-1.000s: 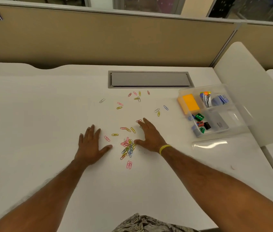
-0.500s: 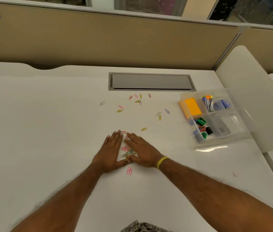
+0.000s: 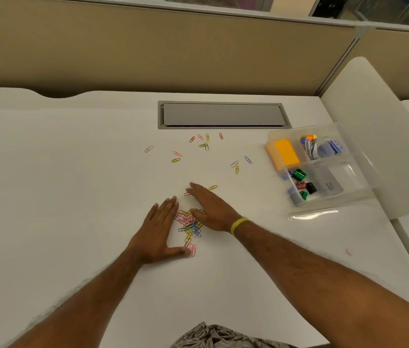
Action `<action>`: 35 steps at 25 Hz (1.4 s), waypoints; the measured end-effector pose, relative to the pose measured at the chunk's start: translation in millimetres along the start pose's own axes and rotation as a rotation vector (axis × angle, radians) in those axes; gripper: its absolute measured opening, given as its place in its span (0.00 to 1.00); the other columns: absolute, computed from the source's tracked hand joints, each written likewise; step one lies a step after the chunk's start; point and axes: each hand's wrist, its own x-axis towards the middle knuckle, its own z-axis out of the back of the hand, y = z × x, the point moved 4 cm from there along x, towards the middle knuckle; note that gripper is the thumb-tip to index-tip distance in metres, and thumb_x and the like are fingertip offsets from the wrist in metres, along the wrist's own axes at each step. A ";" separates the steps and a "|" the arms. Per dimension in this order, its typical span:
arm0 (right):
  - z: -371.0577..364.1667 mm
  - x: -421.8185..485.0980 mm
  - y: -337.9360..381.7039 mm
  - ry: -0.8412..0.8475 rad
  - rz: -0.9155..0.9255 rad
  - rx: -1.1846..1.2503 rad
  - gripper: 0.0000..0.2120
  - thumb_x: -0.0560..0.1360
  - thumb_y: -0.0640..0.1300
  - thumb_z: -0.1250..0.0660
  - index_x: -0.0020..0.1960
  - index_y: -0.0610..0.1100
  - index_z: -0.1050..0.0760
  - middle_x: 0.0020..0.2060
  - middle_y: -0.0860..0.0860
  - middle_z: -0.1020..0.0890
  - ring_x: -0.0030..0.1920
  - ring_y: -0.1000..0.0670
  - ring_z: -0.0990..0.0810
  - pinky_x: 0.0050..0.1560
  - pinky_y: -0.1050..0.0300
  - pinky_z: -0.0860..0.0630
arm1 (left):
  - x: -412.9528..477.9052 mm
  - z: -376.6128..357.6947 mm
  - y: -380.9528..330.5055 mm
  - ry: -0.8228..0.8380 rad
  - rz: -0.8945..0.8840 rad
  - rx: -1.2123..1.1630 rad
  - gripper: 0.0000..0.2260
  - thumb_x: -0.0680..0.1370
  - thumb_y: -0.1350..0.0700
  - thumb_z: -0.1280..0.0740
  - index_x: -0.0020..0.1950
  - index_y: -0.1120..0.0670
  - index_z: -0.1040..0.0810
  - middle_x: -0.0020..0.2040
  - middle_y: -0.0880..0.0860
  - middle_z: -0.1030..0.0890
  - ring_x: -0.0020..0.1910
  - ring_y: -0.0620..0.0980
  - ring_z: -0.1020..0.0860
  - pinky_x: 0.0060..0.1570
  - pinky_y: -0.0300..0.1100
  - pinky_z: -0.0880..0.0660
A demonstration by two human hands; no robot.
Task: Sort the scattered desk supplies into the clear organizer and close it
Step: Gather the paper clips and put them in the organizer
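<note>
Head view, one frame.

**Writing:** the only print visible is a small dark line on a grey card in the organizer's lower right compartment. It is too small to read. No brand is legible anywhere.

**Hands:** the left hand and right hand lie palm-down on the white desk at frame centre. Fingers are straight and close together, thumbs spread, and neither hand grips anything. There is a yellow wristband on the right wrist.

**Paper clips vs. fingers:**
- The pile of coloured paper clips sits in the wedge between the two hands, touching the inner edge of each.
- The left thumb tip meets a pair of pink clips at the pile's lower end.
- The right thumb rests on the pile's upper edge.
- A red clip shows partly under the right fingers.
- A yellow clip lies just beside the right fingertips, apart from them.

**Loose clips:** stray clips are scattered above the hands, below the grey hatch, well apart from both hands.

**Organizer:** the clear organizer is at centre right and open. Its lid lies flat below it.
- Upper left compartment: an orange pad.
- Lower left compartment: binder clips.
</note>
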 end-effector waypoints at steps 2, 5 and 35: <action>-6.0 10.6 7.7 0.119 -0.009 -0.103 0.32 0.79 0.48 0.39 0.79 0.44 0.49 0.79 0.48 0.51 0.79 0.50 0.53 0.77 0.53 0.54 | -2.0 -4.4 0.2 0.043 0.047 0.100 0.60 0.62 0.17 0.47 0.79 0.56 0.61 0.79 0.50 0.62 0.78 0.47 0.63 0.76 0.52 0.62; -19.2 0.0 13.2 0.177 0.071 -0.171 0.34 0.78 0.47 0.39 0.79 0.43 0.51 0.79 0.47 0.53 0.79 0.49 0.56 0.78 0.51 0.56 | 0.6 -7.7 -2.9 0.045 0.106 0.130 0.60 0.61 0.17 0.49 0.78 0.56 0.62 0.79 0.51 0.62 0.77 0.47 0.64 0.75 0.53 0.63; -11.1 -46.2 -7.8 -0.079 -0.264 0.283 0.33 0.64 0.42 0.20 0.66 0.46 0.30 0.53 0.49 0.28 0.39 0.55 0.27 0.45 0.62 0.26 | 1.9 18.6 -10.5 0.006 0.188 -0.341 0.36 0.67 0.44 0.23 0.71 0.52 0.31 0.54 0.46 0.30 0.39 0.42 0.26 0.46 0.41 0.25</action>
